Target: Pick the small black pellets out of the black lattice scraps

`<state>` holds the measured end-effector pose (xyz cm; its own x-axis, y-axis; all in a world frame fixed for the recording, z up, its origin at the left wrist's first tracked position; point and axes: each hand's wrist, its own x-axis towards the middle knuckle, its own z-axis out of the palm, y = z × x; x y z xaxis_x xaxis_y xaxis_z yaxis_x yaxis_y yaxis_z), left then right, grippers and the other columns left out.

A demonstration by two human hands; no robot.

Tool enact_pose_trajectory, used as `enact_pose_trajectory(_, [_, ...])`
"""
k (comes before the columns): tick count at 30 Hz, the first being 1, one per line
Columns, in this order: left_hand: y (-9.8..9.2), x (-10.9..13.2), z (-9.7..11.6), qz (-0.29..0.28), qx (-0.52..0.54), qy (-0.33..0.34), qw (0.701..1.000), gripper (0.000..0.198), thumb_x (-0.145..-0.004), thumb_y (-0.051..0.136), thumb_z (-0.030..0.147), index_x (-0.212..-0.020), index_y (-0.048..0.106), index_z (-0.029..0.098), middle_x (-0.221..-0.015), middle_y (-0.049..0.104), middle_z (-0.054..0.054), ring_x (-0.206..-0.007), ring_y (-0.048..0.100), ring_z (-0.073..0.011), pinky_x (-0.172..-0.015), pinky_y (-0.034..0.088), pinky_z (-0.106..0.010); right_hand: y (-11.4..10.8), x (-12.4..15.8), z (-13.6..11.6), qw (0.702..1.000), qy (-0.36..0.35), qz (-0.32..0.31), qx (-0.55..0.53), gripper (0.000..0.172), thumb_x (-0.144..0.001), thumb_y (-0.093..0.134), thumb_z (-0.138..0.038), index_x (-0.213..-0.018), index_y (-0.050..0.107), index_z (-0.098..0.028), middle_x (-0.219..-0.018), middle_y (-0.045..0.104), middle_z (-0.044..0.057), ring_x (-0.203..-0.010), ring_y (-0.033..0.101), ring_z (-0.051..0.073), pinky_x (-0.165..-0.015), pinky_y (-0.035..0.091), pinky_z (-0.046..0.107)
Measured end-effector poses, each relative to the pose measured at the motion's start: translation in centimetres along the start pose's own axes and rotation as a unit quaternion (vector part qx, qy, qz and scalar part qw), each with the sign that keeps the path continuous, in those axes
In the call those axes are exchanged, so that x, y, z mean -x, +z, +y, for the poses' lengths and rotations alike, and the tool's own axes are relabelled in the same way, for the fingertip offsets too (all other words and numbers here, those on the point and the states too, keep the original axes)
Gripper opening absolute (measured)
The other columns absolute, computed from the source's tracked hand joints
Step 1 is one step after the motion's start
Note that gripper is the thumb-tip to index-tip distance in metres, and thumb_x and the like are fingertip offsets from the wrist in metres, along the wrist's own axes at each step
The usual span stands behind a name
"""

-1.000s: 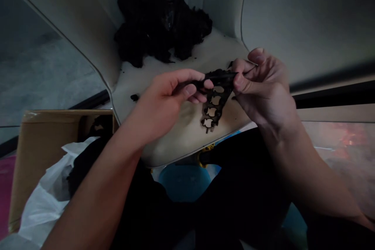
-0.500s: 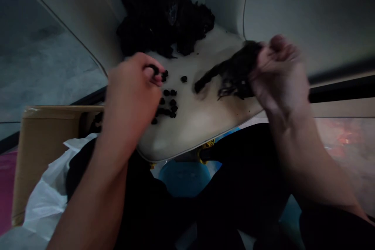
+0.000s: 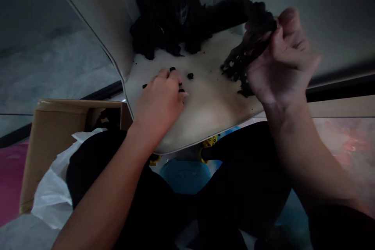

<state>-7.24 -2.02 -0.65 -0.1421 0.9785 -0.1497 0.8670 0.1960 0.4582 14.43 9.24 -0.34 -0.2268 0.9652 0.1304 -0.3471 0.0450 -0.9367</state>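
On my feed, the far left edge shows a flat pink surface. Just right of it sits an open brown cardboard box, with a crumpled white plastic bag spilling over its near side and dark contents inside that I can't make out.

Next comes the person's left hand, reaching onto a cream moulded plastic seat. Its fingers are curled down among small black rubbery pellets. Some pellets lie beside the fingertips and others are hidden beneath them, so I can't tell whether that hand is gripping one or just touching the surface.

Behind the pellets, a crumpled black heap sits against the seat's back. To the right, the person's right hand has its thumb and fingers pressed together, clamped on a ragged black perforated strip. The strip hangs down over the seat, near its surface, and its upper end is lost against the heap, so I can't tell if they touch.

Below the seat's front edge is a round blue object, with a yellow fitting just above it.
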Motion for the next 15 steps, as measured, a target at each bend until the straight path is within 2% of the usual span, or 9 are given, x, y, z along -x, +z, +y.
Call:
enact_pose_trajectory(2, [0.5,-0.4,0.0,0.025,0.135,0.015,0.99,0.012,-0.112,0.074,0.03,-0.116,0.08,0.021,-0.122,0.083,-0.012,-0.115,0.078,-0.0322,-0.099,0.059,-0.042,-0.5,0.4,0.7,0.999,0.031,-0.012,0.006,0.048,-0.067,0.112,-0.039,-0.087,0.069,-0.037,-0.089,0.067,-0.001,-0.103,0.069,0.028,-0.115,0.062,0.046])
enact_pose_trajectory(4, [1.7,-1.1,0.5,0.017,0.296,0.026,0.955,0.031,-0.119,0.063,0.044,-0.104,0.079,0.022,-0.11,0.084,-0.008,-0.107,0.077,-0.0264,-0.093,0.058,-0.037,-1.2,1.3,2.1,0.996,0.078,-0.032,0.016,0.046,-0.071,0.11,-0.04,-0.09,0.068,-0.034,-0.088,0.066,-0.002,-0.096,0.07,0.025,-0.104,0.064,0.044])
enact_pose_trajectory(6, [3.3,-1.9,1.3,-0.005,0.418,0.027,0.908,0.04,-0.121,0.055,0.045,-0.1,0.078,0.021,-0.109,0.084,-0.008,-0.106,0.077,-0.0231,-0.09,0.059,-0.033,-2.1,2.5,3.9,0.991,0.122,-0.048,0.016,0.048,-0.07,0.111,-0.04,-0.091,0.069,-0.031,-0.089,0.067,-0.003,-0.091,0.07,0.02,-0.096,0.065,0.038])
enact_pose_trajectory(7, [4.1,-2.2,1.7,-0.014,0.454,0.021,0.891,0.035,-0.12,0.058,0.04,-0.1,0.078,0.02,-0.111,0.084,-0.007,-0.108,0.077,-0.0222,-0.092,0.06,-0.032,-2.5,3.2,4.7,0.988,0.142,-0.055,0.016,0.049,-0.069,0.112,-0.039,-0.092,0.07,-0.03,-0.09,0.068,-0.004,-0.088,0.07,0.018,-0.093,0.065,0.036])
enact_pose_trajectory(10, [5.8,-2.6,2.8,-0.028,0.487,-0.031,0.872,0.006,-0.109,0.074,0.022,-0.111,0.079,0.019,-0.121,0.085,-0.008,-0.117,0.078,-0.0219,-0.101,0.062,-0.033,-3.6,4.9,6.2,0.982,0.166,-0.082,0.03,0.051,-0.067,0.114,-0.036,-0.091,0.07,-0.028,-0.091,0.07,-0.005,-0.083,0.068,0.014,-0.086,0.064,0.031])
enact_pose_trajectory(12, [6.3,-2.5,3.1,-0.029,0.487,-0.064,0.871,0.015,-0.102,0.081,0.015,-0.116,0.078,0.018,-0.127,0.084,-0.01,-0.122,0.078,-0.0235,-0.105,0.064,-0.035,-4.2,5.8,6.4,0.981,0.156,-0.106,0.049,0.052,-0.067,0.115,-0.033,-0.09,0.069,-0.027,-0.093,0.072,-0.004,-0.082,0.067,0.013,-0.082,0.063,0.029])
enact_pose_trajectory(15, [6.7,-2.1,3.1,-0.028,0.506,-0.077,0.859,0.026,-0.095,0.085,0.008,-0.117,0.076,0.018,-0.131,0.082,-0.011,-0.121,0.079,-0.0238,-0.107,0.065,-0.039,-5.1,6.5,6.4,0.978,0.162,-0.112,0.074,0.051,-0.069,0.114,-0.035,-0.093,0.069,-0.028,-0.097,0.076,-0.003,-0.085,0.07,0.013,-0.081,0.064,0.029])
